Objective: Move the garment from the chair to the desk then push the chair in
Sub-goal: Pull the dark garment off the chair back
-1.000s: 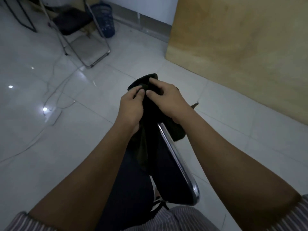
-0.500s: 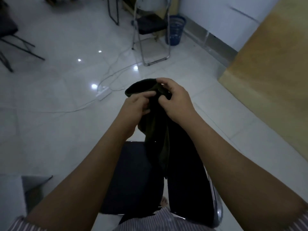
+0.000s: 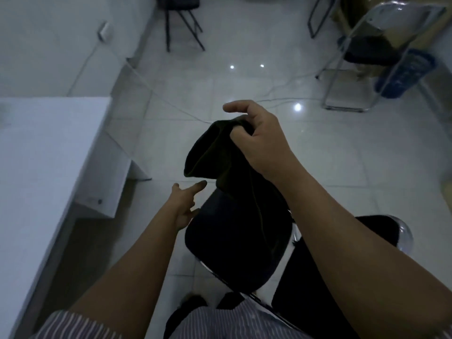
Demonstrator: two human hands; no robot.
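Right hand (image 3: 263,140) grips garment (image 3: 220,155), hiding chair (image 3: 220,241) seat; left hand (image 3: 184,204) spread.

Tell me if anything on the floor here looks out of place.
Yes: loose white cables trail across the tiled floor between the desk and the far chair, right in the walking path. Nothing looks spilled or broken.
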